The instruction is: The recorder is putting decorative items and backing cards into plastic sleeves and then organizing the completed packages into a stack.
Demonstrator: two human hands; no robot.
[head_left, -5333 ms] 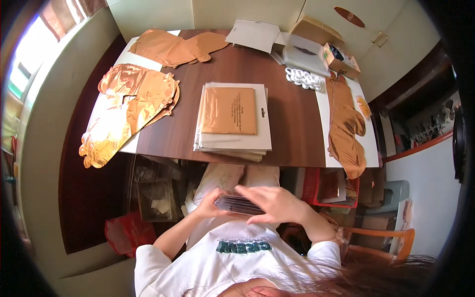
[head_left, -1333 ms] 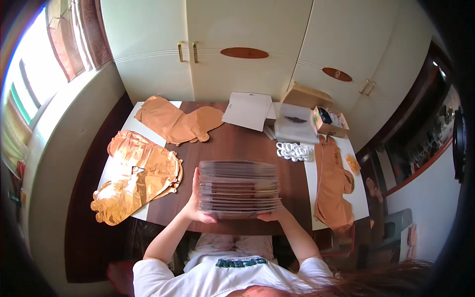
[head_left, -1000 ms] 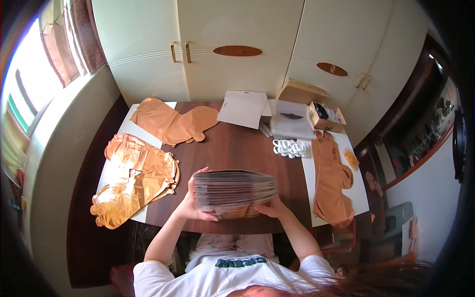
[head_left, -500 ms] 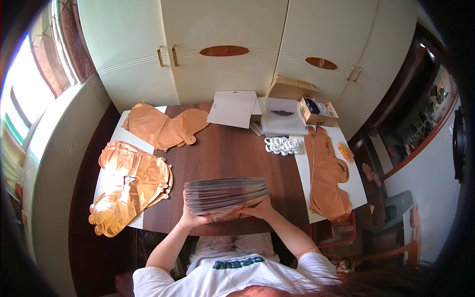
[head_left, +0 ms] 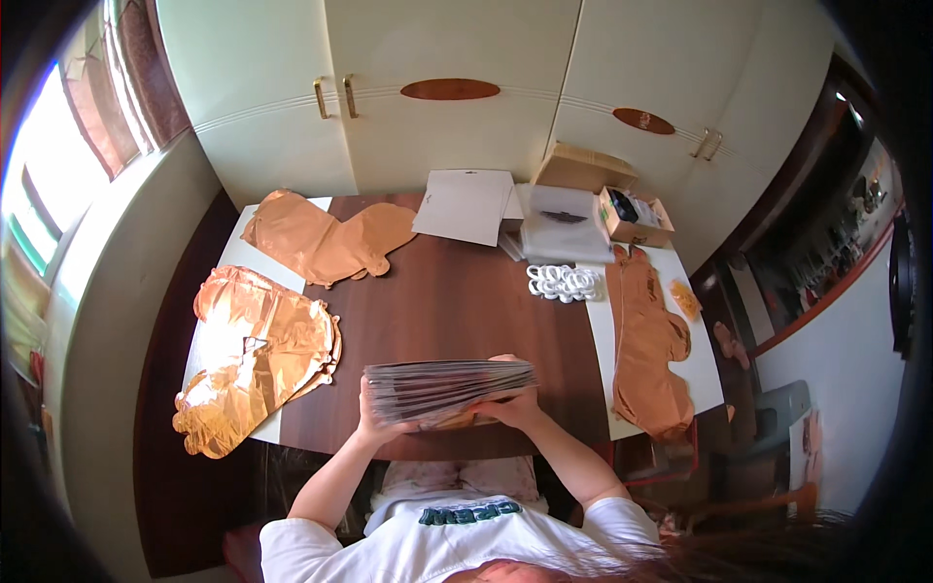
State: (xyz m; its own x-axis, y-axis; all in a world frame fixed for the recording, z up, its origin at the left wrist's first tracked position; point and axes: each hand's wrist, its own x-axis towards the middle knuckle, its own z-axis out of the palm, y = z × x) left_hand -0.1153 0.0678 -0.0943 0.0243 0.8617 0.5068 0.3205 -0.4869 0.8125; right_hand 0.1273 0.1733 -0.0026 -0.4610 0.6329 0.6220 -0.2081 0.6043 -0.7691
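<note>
Between my two hands is a thick stack of flat, thin packets or cards (head_left: 437, 391), its layered grey edges facing up, held above the near edge of the brown table (head_left: 437, 301). My left hand (head_left: 377, 420) grips the stack's left end, fingers wrapped under and thumb along the near side. At the right end, my right hand (head_left: 513, 403) clasps the stack, with fingertips showing over its far edge. To the left lies a shiny copper-coloured pile of foil balloons (head_left: 262, 335). What is printed on the stack's faces is mostly hidden.
Flat copper foil shapes (head_left: 326, 238) lie at the far left, another foil pile (head_left: 649, 340) at the right. Along the back are white cards (head_left: 466, 206), clear plastic bags (head_left: 562, 233), white coiled rings (head_left: 564, 283), a small box (head_left: 637, 219) and an orange-yellow bundle (head_left: 685, 299).
The stack has tilted slightly, and its layers fan apart more at the right. My right hand has shifted its hold, and its fingers now show over the far edge.
</note>
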